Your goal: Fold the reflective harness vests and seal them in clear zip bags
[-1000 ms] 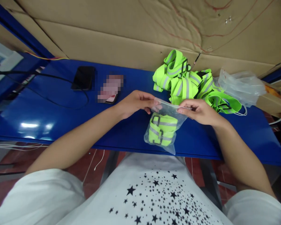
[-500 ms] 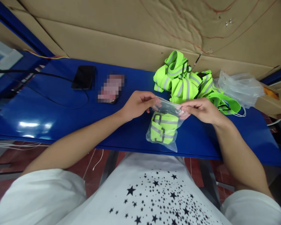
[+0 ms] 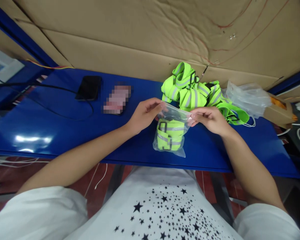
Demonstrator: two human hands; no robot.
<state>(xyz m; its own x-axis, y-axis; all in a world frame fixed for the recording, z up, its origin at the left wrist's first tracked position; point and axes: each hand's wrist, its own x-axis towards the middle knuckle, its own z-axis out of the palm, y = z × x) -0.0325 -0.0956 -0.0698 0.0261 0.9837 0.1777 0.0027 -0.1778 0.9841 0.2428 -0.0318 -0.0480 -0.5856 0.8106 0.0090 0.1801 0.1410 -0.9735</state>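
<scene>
A clear plastic bag (image 3: pixel 180 153) hangs near the table's front edge, its top stretched between my two hands. Inside lies a folded neon-green reflective strap (image 3: pixel 176 133) with grey stripes and black buckles. My left hand (image 3: pixel 147 115) pinches the left corner of the bag's top edge. At the right corner, my right hand (image 3: pixel 210 120) grips the same edge between thumb and fingers. Just behind the hands is a heap of loose neon-green reflective straps (image 3: pixel 193 95) with black buckles.
On the blue table (image 3: pixel 52 123) lie a black phone-like object (image 3: pixel 89 87) and a blurred-out item (image 3: pixel 117 100) at the left. Clear plastic bags (image 3: pixel 247 98) and a cardboard box (image 3: pixel 278 111) sit at the right. A dark cable (image 3: pixel 52 87) crosses the left side; cardboard (image 3: pixel 110 46) lines the back.
The camera view has shifted slightly. Both hands keep hold of the bag's top edge, which looks pulled a little straighter.
</scene>
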